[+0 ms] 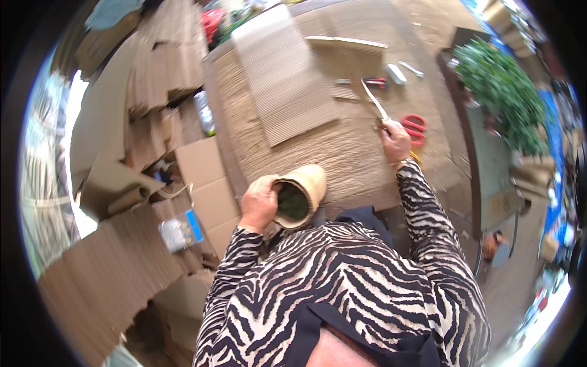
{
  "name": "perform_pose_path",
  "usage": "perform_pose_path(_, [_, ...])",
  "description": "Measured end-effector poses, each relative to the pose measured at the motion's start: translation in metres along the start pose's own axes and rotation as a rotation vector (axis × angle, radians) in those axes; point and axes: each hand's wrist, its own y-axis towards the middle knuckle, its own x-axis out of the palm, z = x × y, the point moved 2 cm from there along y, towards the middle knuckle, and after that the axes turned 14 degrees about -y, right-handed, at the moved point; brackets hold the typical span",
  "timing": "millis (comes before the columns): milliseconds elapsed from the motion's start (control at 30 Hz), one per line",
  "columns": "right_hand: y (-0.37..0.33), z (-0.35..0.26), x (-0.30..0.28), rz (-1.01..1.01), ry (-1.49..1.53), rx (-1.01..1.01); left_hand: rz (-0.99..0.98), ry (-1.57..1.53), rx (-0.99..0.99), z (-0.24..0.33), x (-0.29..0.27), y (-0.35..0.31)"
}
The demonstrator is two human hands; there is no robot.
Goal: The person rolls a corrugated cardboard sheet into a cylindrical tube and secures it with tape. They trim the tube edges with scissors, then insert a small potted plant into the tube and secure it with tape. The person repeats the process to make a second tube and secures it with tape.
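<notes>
My left hand (258, 205) grips the rim of a tan, round, pot-like container (315, 183) close to my body. It is tilted so its mouth faces me, and its inside looks dark green. Farther right, over the table, the fingers of my right hand (397, 142) are closed on the lower end of a thin whitish strip (374, 99) that points away from me. I cannot make out what the strip is made of. Just right of that hand lie red-handled scissors (414, 127), with something yellow (417, 160) by the wrist.
On the worn table (351, 162) lie a corrugated cardboard sheet (284, 79), a folded cardboard piece (348, 55), a red-and-black tool (376, 82) and a white block (396, 74). Stacked cardboard (104, 275) crowds the left. A leafy green plant (498, 92) stands on a side table (498, 177) at right.
</notes>
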Motion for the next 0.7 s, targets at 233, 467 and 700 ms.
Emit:
perform_pose_path(233, [-0.228, 0.094, -0.274, 0.487, -0.407, 0.791, -0.15, -0.148, 0.216, -0.018, 0.002, 0.0])
perform_pose_path(467, [-0.563, -0.06, -0.387, 1.023, -0.485, 1.385, -0.338, -0.157, 0.293, -0.002, 0.007, 0.013])
perform_pose_path(700, [-0.703, -0.177, -0.274, 0.971, -0.62, 1.951, -0.351, -0.118, 0.258, -0.014, 0.012, 0.028])
